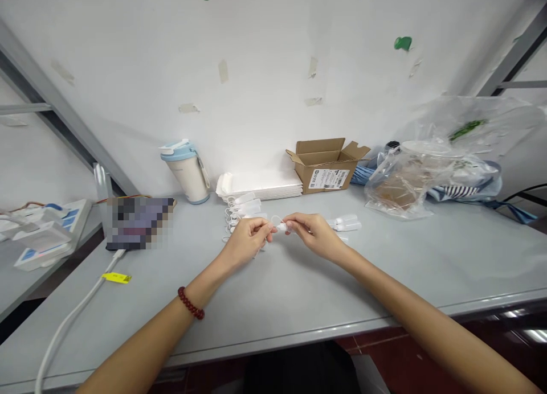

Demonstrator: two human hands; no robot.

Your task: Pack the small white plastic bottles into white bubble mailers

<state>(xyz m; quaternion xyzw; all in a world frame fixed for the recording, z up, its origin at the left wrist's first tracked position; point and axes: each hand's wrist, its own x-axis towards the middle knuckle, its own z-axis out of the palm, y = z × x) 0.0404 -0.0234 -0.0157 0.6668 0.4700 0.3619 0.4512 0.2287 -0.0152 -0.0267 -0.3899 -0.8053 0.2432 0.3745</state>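
Observation:
My left hand and my right hand meet over the middle of the grey table. Both pinch one small white plastic piece between their fingertips, one hand at each end. Behind my left hand lies a row of several similar white plastic pieces with loops. Two more white pieces lie just beyond my right hand. A dark red bead bracelet sits on my left wrist.
A cup with a blue lid, a stack of white trays and an open cardboard box stand along the wall. Clear plastic bags lie at right. A white cable with a yellow tag runs along the left.

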